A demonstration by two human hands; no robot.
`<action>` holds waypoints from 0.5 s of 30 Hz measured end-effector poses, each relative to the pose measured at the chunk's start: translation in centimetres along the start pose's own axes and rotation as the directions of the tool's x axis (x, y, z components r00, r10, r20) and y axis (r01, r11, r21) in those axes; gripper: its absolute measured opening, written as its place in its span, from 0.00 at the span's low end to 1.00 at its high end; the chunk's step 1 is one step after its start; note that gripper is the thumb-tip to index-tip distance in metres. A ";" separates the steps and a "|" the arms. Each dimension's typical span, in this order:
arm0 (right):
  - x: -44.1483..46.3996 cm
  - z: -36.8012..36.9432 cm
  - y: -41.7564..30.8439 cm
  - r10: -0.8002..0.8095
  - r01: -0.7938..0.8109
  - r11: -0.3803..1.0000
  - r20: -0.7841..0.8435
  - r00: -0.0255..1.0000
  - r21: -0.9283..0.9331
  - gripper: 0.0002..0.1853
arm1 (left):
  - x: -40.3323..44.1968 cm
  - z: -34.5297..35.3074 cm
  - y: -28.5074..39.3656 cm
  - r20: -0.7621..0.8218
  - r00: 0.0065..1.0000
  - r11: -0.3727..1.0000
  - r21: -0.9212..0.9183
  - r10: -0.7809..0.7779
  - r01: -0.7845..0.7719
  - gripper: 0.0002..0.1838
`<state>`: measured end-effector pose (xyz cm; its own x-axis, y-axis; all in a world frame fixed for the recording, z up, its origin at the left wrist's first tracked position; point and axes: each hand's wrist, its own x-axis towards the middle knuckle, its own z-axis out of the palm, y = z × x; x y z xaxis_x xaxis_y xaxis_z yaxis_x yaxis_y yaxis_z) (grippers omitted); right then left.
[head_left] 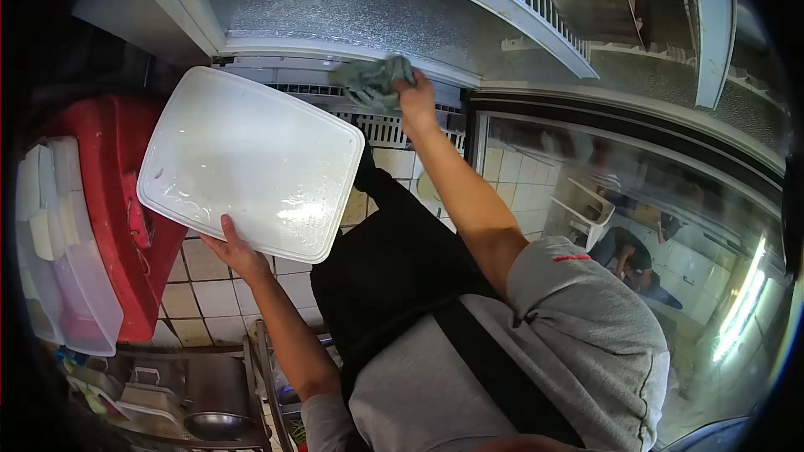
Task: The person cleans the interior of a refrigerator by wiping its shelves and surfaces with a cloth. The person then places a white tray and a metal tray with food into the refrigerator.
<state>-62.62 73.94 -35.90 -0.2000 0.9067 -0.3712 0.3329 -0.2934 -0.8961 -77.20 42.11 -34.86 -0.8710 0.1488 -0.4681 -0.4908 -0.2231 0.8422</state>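
My left hand [239, 249] grips the lower edge of a large white plastic lid [251, 159], thumb on its upper face. The lid is rectangular with rounded corners, and its surface looks wet, with shiny drops and streaks. My right hand [416, 102] is closed on a crumpled grey-green cloth [373, 84]. That cloth lies against the front bottom ledge [327, 50] of an open refrigerator cabinet; its far part is slightly blurred. Behind the ledge, the cabinet floor [318, 4] glistens with moisture.
A red plastic crate [105, 209] and translucent tubs [71, 243] stand at the left. Metal pans [218, 402] sit on a rack at the lower left. A glass door [636, 201] stands at the right, showing a person. Wire shelving [528, 0] is above; tiled floor [222, 297] lies below.
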 end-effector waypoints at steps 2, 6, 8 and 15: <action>-0.2 -0.6 -1.9 -0.025 0.030 0.995 -0.047 0.999 0.099 0.21 | -0.2 0.0 0.5 -0.047 0.999 1.000 0.026 0.004 -0.003 0.34; 1.3 -8.0 -4.7 -0.505 0.288 0.401 0.052 0.861 -0.869 0.22 | -0.4 -0.2 0.2 -0.083 0.997 1.000 0.012 0.005 -0.004 0.34; 4.4 -11.2 -1.9 -0.211 0.084 0.239 0.033 0.977 -0.967 0.25 | -0.4 -0.4 -0.3 -0.065 0.998 1.000 0.009 -0.020 0.020 0.33; 5.6 -13.9 2.3 -0.124 0.054 0.159 0.034 0.992 -0.986 0.36 | -0.7 -0.4 -1.4 -0.035 0.999 0.999 0.024 -0.022 0.023 0.32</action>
<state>-50.14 82.60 -36.62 -0.2712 0.9251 -0.2658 0.9506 0.3008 0.0773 -75.89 41.98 -35.80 -0.8601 0.1200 -0.4958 -0.5101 -0.1961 0.8375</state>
